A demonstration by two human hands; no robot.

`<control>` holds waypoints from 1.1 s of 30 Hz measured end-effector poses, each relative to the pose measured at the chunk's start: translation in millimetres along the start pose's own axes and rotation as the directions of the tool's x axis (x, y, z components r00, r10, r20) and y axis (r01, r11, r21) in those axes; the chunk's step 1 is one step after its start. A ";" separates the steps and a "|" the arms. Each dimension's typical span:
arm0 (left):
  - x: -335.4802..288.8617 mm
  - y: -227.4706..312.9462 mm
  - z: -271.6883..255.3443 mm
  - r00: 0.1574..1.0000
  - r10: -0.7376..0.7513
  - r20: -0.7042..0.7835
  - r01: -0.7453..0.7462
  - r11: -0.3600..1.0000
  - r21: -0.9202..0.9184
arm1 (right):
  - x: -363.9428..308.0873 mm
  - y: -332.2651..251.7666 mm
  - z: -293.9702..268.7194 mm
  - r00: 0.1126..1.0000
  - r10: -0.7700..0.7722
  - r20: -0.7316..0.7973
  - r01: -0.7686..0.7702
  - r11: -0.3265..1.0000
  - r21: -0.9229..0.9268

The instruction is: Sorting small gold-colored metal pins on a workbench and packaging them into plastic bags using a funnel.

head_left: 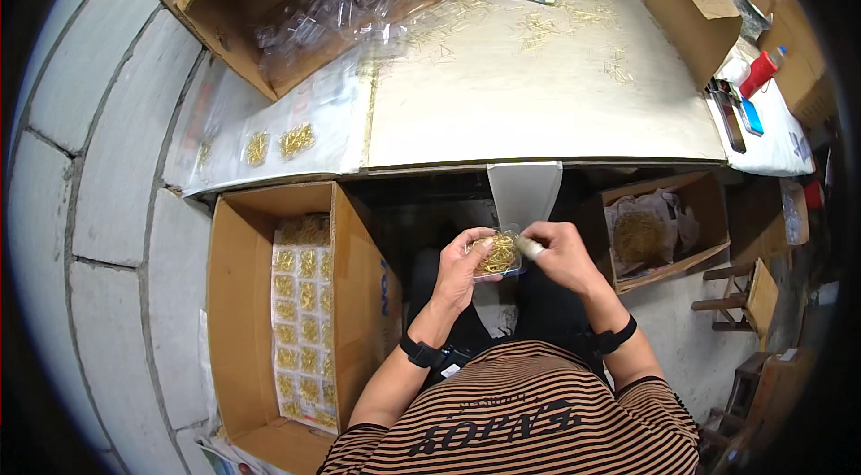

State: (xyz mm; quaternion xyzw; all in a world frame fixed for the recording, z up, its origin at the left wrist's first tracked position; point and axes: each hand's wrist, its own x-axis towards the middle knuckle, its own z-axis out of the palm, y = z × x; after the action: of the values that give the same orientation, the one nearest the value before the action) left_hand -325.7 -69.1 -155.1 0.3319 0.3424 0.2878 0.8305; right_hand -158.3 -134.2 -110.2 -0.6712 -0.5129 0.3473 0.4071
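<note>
Above my lap, my left hand is closed around a small clear plastic box, its thumb along the near left side. Thin gold-coloured pieces like pins are heaped inside the box. At the box's right edge is my right hand, its fingers curled together. A pale wrap covers one of its digits. Those fingertips are slightly blurred, and I cannot tell whether they pinch a pin or the box's edge.
Left of me, a deep cardboard carton holds rows of filled clear boxes. The worktable ahead has scattered gold pieces. An open carton of clear plastic boxes stands back left. Another carton and a wooden stool are at right.
</note>
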 end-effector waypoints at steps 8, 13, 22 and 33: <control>1.8 -0.3 2.9 1.000 0.021 0.022 -0.019 0.996 -0.090 | 0.0 -18.4 8.1 0.958 -0.270 -0.100 0.222 0.915 -0.338; 6.0 -3.9 1.6 0.995 0.079 -0.068 -0.090 0.983 -0.163 | -11.3 -12.3 24.3 0.842 -0.499 0.205 0.531 0.698 -0.481; 7.9 -0.7 -1.1 0.996 0.072 -0.047 -0.075 0.996 -0.052 | -5.5 -20.1 22.3 0.859 -0.503 0.089 0.494 0.774 -0.396; 15.8 7.7 -3.2 0.973 0.194 -0.125 -0.203 0.977 -0.062 | -7.3 -14.5 24.8 0.838 -0.501 0.215 0.534 0.678 -0.505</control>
State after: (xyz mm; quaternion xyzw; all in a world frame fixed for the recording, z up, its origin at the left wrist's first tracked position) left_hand -320.6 -52.1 -157.1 0.3159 0.3449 0.4010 0.7877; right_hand -187.8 -134.6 -107.4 -0.5752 -0.7702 0.0764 0.2647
